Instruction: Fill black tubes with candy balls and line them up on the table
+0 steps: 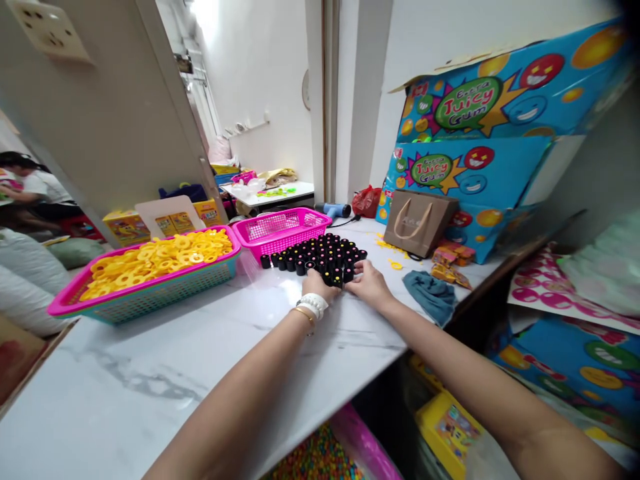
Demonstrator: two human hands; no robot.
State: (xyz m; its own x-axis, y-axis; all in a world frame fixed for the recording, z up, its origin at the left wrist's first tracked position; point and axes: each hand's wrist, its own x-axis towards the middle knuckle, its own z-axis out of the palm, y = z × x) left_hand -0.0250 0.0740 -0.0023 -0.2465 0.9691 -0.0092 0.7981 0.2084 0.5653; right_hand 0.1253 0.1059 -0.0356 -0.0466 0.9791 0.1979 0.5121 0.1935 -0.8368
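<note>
Several small black cylinders (320,255) stand packed together on the white marble table (165,373). My left hand (317,284) rests at the near edge of this cluster, fingers curled onto a black cylinder. My right hand (367,281) lies beside it, fingers bent against the cluster's near right side. A white bead bracelet and a gold bangle sit on my left wrist. What the fingertips pinch is too small to make out.
A pink-rimmed basket of yellow rings (150,267) sits at left, an empty pink basket (280,230) behind the cylinders. A brown paper bag (417,223), blue cloth (433,297) and blue gum boxes (480,160) stand at right. A person (30,190) sits far left.
</note>
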